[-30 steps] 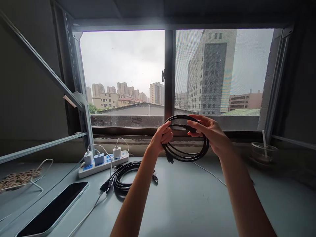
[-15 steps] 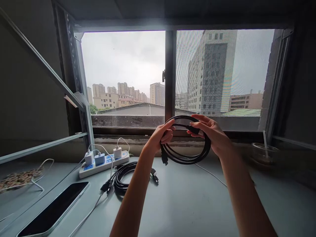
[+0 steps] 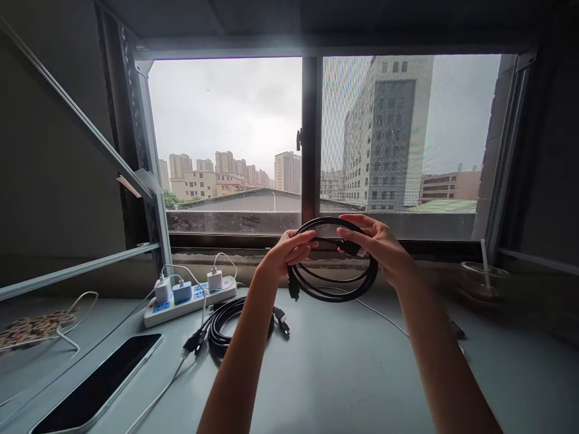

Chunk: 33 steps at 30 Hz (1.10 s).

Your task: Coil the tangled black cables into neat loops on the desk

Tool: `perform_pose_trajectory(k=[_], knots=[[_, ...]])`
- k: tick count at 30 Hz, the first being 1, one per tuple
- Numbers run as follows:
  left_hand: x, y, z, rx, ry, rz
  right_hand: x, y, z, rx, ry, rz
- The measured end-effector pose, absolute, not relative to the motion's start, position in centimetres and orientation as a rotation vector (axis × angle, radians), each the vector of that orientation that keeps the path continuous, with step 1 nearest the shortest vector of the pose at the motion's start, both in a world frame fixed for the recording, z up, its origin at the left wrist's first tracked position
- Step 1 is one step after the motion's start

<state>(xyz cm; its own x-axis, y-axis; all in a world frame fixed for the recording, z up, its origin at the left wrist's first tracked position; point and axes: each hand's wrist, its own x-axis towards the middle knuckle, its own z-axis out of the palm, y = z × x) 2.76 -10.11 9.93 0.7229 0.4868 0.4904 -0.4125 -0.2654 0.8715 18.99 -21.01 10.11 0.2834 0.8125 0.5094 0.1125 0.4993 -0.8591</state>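
A coiled black cable (image 3: 337,295) hangs in the air above the table, held between both hands. My left hand (image 3: 294,248) is closed around the left side of the coil, thumb on top. One black plug (image 3: 294,286) dangles just below that hand. On the right side, my right hand (image 3: 373,241) grips the coil and the other plug end (image 3: 350,247), its thumb and fingers pressing on them. Lower left on the table lies a second coiled black cable (image 3: 221,325) with its plugs, partly hidden behind my left forearm.
A white power strip (image 3: 190,304) with chargers stands at the back left. In front of it lies a phone (image 3: 99,386). White cords cross the grey table (image 3: 335,374). A lidded plastic cup (image 3: 484,280) with a straw stands back right, before the window.
Both hands and the held coil have shifted slightly left. The right thumb has moved a little left and down along with the plug end. The things on the table have not moved.
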Motion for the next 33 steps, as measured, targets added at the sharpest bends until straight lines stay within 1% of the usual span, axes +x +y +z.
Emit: perform_pose_trajectory(k=[4,8,12,15,19,25,28,33], knots=[[2.4,-9.9,9.9,1.558,-0.019,0.833,18.9,-21.3,10.2,-0.967,-1.285,0.62],[2.3,-10.3,10.5,1.623,0.108,0.9,19.1,-21.7,10.1,-0.966,-1.386,0.525],[2.5,-10.6,10.9,1.716,0.325,1.03,19.3,-21.9,10.0,-0.961,-1.525,0.294],[3.2,-11.0,10.7,1.698,0.313,1.072,19.0,-21.5,10.0,-0.957,-1.521,0.154],[4.4,-11.8,10.4,1.646,0.235,1.014,18.7,-21.2,10.3,-0.961,-1.361,-0.074],[5.7,-12.8,10.0,1.687,0.218,0.911,18.9,-21.4,10.4,-0.992,-1.207,-0.276],[6.2,-12.4,9.5,1.792,0.331,1.028,18.8,-21.3,10.3,-0.971,-1.186,-0.4],[7.2,-10.6,8.3,1.867,0.438,1.34,17.7,-21.9,10.3,-0.911,-1.227,-0.617]])
